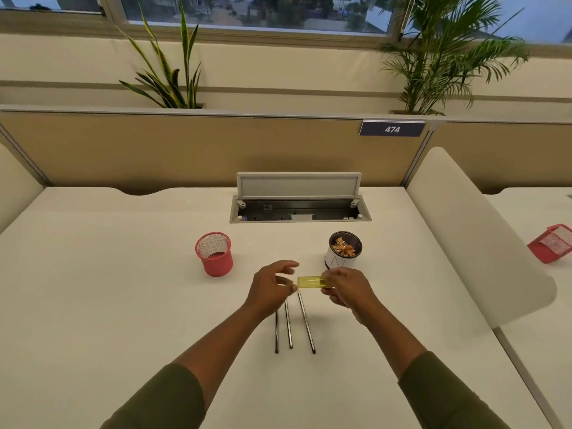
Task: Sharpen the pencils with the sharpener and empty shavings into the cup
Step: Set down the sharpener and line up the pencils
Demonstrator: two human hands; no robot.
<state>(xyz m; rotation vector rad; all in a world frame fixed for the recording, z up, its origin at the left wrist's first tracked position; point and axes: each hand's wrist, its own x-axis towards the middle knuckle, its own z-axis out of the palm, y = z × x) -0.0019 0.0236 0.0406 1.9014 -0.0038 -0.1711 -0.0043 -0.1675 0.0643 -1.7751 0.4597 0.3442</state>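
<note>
My right hand grips the right end of a clear yellow sharpener, held level just above the table. My left hand hovers at the sharpener's left end with fingers spread, holding nothing. Three dark pencils lie side by side on the white table below my hands, their far ends hidden under my left hand. A white cup with a dark inside holds brown shavings and stands just behind my right hand.
A red mesh pen pot stands upright to the left. An open cable hatch sits at the back of the desk. A white divider bounds the right side, with a tipped red mesh holder beyond it.
</note>
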